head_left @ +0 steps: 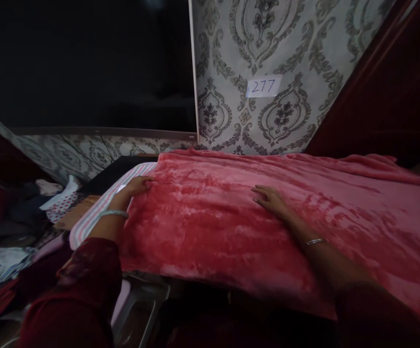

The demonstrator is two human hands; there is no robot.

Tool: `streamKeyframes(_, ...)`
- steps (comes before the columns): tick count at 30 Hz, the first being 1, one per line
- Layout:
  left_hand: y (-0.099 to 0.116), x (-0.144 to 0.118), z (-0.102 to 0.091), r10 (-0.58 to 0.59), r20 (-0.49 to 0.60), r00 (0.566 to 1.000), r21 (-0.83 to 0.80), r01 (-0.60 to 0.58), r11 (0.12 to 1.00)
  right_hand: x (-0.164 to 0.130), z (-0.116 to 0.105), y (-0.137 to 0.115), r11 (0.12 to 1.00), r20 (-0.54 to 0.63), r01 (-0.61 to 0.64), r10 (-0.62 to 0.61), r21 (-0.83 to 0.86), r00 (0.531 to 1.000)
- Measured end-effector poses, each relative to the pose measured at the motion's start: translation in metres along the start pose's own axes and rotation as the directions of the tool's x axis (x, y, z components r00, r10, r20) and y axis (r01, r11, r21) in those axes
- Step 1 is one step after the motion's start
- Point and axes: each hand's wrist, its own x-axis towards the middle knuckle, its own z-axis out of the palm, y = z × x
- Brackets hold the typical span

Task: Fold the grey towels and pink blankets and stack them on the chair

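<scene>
A red plush blanket (210,217) lies spread over a striped, round-ended ironing board (97,212), whose left end sticks out from under it. My left hand (139,185), wearing a bangle, rests at the blanket's left edge with its fingers stretched toward the right over the fabric. Farther right, my right hand (270,199) lies on the blanket's surface, fingers extended and slightly apart. Nothing shows in either palm. The blanket's nap has darker and lighter streaks, and its far side is rumpled near the wall.
Behind stands a large dark television (86,67) against patterned wallpaper, with a paper label (263,86) reading 277. Piled clothes (7,266) lie at the left. A pale plastic stool (141,299) sits below the blanket's front edge. Dark red wood panelling (387,87) rises at the right.
</scene>
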Motion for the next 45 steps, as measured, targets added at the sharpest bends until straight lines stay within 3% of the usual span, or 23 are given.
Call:
streamKeyframes(5, -0.008, 0.0, 0.004, -0.041, -0.019, 0.999, -0.009, 0.041, 0.999, -0.003, -0.003, -0.003, 1.0, 0.025, -0.013, 0.013, 0.006, 1.0)
streamKeyframes(10, -0.016, -0.02, 0.007, -0.058, 0.02, 0.998, -0.09, 0.06, 0.994, -0.017, -0.015, -0.02, 0.998, 0.062, -0.055, 0.056, -0.013, 0.997)
streamKeyframes(14, -0.026, -0.049, 0.004, -0.084, 0.056, 0.995, -0.146, 0.091, 0.985, -0.057, -0.036, -0.052, 0.995, 0.08, -0.101, 0.103, -0.021, 0.991)
streamKeyframes(18, -0.033, -0.079, 0.001, -0.044, 0.093, 0.995, -0.206, 0.062, 0.977, -0.119, -0.06, -0.089, 0.999, 0.096, -0.045, 0.044, 0.018, 0.994)
streamKeyframes(22, -0.031, -0.091, 0.005, 0.006, -0.004, 1.0, -0.239, -0.006, 0.971, -0.167, -0.073, -0.112, 0.999, 0.151, 0.055, -0.054, 0.003, 0.987)
streamKeyframes(26, -0.027, -0.087, 0.012, -0.036, -0.097, 0.995, -0.128, 0.023, 0.992, -0.185, -0.073, -0.118, 0.995, 0.102, 0.088, -0.082, -0.049, 0.991)
streamKeyframes(32, -0.022, -0.082, 0.013, -0.046, -0.124, 0.991, 0.083, 0.057, 0.995, -0.185, -0.068, -0.112, 0.996, 0.046, 0.064, -0.066, 0.056, 0.997)
streamKeyframes(37, 0.0, -0.071, 0.02, 0.16, -0.242, 0.957, 0.251, -0.097, 0.963, -0.163, -0.074, -0.092, 0.998, 0.012, 0.003, -0.004, 0.067, 1.0)
streamKeyframes(40, 0.02, -0.057, 0.033, 0.32, -0.164, 0.933, 0.292, -0.264, 0.919, -0.142, -0.08, -0.071, 0.999, -0.066, -0.043, 0.044, 0.02, 0.997)
streamKeyframes(45, 0.046, -0.034, 0.062, 0.43, -0.035, 0.902, 0.256, -0.408, 0.876, -0.108, -0.093, -0.031, 0.986, -0.155, -0.163, 0.157, -0.029, 0.975)
